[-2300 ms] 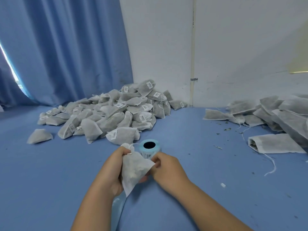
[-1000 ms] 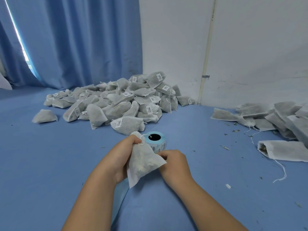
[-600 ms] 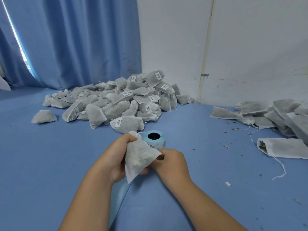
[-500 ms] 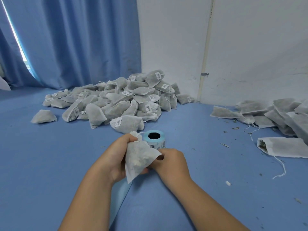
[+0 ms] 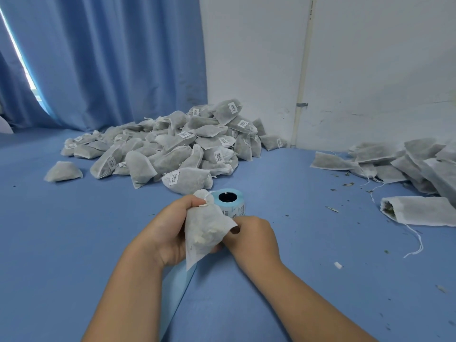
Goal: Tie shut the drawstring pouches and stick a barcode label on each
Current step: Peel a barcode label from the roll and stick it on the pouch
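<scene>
Our left hand [image 5: 170,228] still grips the tied pouch [image 5: 206,227] (neck at twelve o'clock); right hand [image 5: 251,236] has stayed pinching at the label roll [image 5: 230,202], label pending.

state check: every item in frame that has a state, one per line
held pouch: neck cinched, no label visible on the side shown
left hand: gripping the pouch at its neck and side
right hand: closed at the pouch's lower edge, by the roll
label roll: upright on the table, backing strip trailing under the hands
left pile: pouches tied, many labelled
pouch at right: lying flat, mouth open, string loose
</scene>
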{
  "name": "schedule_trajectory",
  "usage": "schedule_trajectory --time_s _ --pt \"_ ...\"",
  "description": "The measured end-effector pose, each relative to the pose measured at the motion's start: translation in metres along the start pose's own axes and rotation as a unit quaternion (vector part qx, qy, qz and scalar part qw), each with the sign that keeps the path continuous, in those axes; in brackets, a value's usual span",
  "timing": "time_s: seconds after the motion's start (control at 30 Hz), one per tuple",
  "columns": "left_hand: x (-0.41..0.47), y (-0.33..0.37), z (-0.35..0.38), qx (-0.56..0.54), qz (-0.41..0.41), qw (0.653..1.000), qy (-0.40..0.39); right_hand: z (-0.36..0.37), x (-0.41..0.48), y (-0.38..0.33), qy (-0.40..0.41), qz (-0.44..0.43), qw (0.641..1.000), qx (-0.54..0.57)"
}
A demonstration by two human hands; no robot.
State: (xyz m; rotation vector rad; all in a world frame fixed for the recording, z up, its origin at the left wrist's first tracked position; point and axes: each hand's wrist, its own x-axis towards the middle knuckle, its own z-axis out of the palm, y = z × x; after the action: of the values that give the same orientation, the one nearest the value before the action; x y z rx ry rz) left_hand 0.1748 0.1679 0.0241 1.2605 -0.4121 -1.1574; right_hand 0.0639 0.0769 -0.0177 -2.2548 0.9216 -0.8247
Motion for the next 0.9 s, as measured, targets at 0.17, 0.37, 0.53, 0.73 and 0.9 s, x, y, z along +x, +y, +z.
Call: schedule_trajectory --time_s 0.17,0.37,0.53,0.73,0.9 --pt "0.002 0.000 -0.004 -0.023 -0.007 1.000 -0.016 0.005 0.004 0.009 0.018 0.035 0.999 0.038" --pt "-0.001 0.001 -0.004 -0.033 -0.005 0.999 -0.020 0.002 0.002 0.014 0.025 0.066 0.996 0.048" --pt "-0.006 0.003 -0.005 -0.038 0.004 0.999 -0.012 -0.009 -0.003 0.017 0.008 0.099 0.994 0.042" --pt "-0.013 0.003 0.000 -0.080 0.039 0.996 -0.024 -0.034 -0.010 0.018 -0.009 0.109 0.992 0.055" --pt "-0.018 0.001 0.005 -0.127 0.109 0.983 -0.068 -0.072 -0.025 0.018 0.000 0.118 0.984 0.135"
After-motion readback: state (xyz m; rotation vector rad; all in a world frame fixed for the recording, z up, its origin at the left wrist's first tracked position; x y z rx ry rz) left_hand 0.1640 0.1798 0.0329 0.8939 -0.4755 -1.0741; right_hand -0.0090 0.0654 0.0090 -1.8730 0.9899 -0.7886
